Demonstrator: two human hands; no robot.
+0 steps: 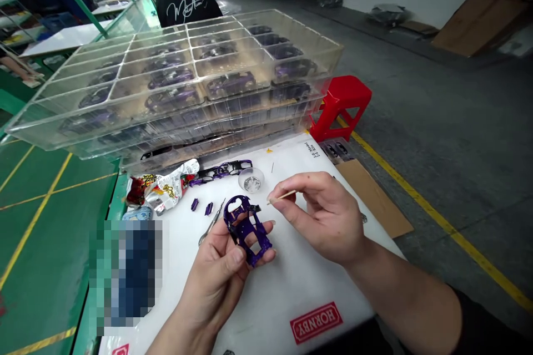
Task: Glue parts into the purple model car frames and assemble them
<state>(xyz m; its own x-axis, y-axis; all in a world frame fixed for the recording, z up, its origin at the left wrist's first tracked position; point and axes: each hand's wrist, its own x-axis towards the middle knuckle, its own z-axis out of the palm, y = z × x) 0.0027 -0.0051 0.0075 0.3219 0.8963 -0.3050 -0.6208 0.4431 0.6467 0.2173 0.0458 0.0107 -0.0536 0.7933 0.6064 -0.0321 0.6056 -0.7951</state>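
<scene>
My left hand (227, 263) holds a purple toy car body (247, 227) tilted up over the white work surface, fingers and thumb on its lower end. Pinched between thumb and forefinger of my right hand (318, 213) is a thin wooden toothpick (286, 195). Its tip is just right of the car body, apart from it. Behind my left hand lie metal tweezers (212, 223), partly covered by the fingers. Two small purple parts (201, 207) rest left of them. Farther back are more purple car bodies (222, 171) and a small clear round dish (251, 181) with shiny bits in it.
Stacked clear compartment trays (195, 72) with purple car bodies stand across the back. A crumpled snack wrapper (166, 186) lies at the left. Beyond the right edge are a red stool (343, 102) and flat cardboard (375, 197). A person (187, 3) sits behind the trays.
</scene>
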